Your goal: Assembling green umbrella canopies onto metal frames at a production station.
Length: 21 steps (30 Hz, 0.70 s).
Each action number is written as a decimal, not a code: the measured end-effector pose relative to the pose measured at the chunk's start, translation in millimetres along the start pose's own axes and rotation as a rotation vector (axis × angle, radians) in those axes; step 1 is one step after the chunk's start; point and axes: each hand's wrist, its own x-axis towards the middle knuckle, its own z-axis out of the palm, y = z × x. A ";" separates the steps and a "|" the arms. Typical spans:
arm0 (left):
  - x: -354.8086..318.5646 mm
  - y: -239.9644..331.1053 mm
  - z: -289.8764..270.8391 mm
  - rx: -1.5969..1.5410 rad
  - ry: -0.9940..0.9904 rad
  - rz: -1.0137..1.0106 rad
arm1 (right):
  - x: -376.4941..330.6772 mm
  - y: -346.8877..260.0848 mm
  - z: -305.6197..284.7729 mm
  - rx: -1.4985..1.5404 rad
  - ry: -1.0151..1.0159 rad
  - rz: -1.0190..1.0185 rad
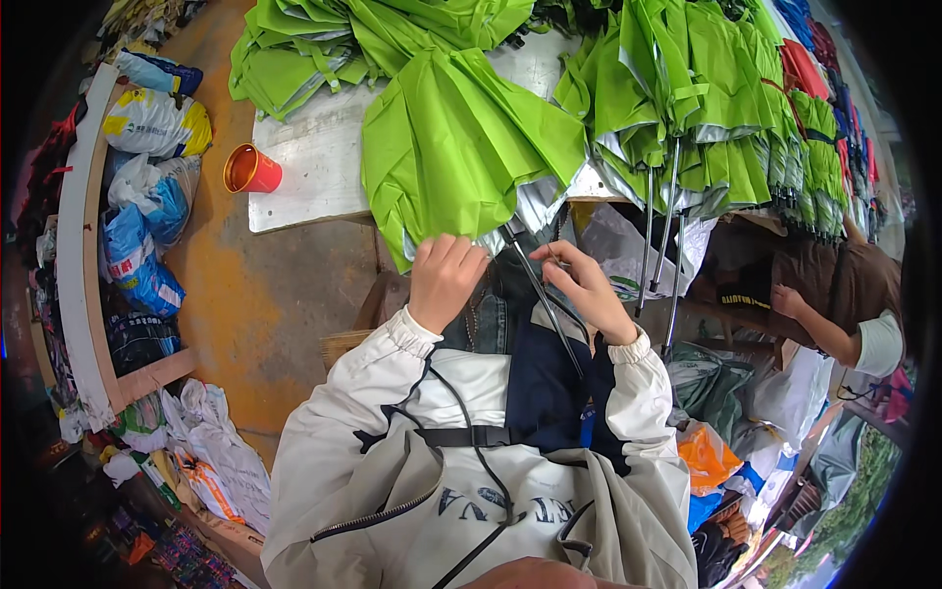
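Note:
A bright green umbrella canopy (461,147) with a silver lining hangs off the edge of the white table (314,162) toward my lap. My left hand (444,278) is closed on the canopy's lower edge near the silver lining. My right hand (589,290) pinches something small and thin by a dark metal rib (545,294) that runs down over my lap; I cannot make out what it holds. Both hands sit close together above my dark trousers, with white jacket sleeves on my arms.
Piles of green umbrellas (706,108) cover the table's back and right, some with metal shafts hanging down. An orange cup (251,171) lies at the table's left edge. Bagged goods (147,216) line a wooden shelf left. Another person's hand (790,299) works at right.

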 end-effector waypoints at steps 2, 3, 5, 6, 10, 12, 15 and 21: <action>-3.5 -1.8 -8.2 0.008 0.049 0.003 | -0.7 -3.7 4.5 -0.018 -0.019 -0.004; -4.9 -2.8 -13.7 0.014 0.099 0.007 | -0.6 -7.3 8.5 -0.038 -0.037 -0.007; -7.2 -4.1 -24.8 0.028 0.150 0.009 | 0.2 -13.2 19.1 -0.056 -0.060 -0.014; -8.7 -5.9 -30.9 0.035 0.176 0.000 | 1.8 -15.7 26.7 -0.080 -0.102 -0.057; -15.4 -14.3 -51.3 0.039 0.210 -0.033 | 7.1 -25.2 56.0 -0.056 -0.211 -0.143; -18.6 -19.0 -58.6 -0.001 0.179 -0.059 | 9.1 -28.4 67.9 0.077 -0.250 -0.134; -22.6 -27.5 -66.0 -0.085 0.130 -0.085 | 13.3 -23.5 80.5 0.102 -0.268 -0.132; -21.5 -28.3 -76.0 -0.212 0.011 -0.161 | 16.2 -14.8 92.0 0.140 -0.266 -0.123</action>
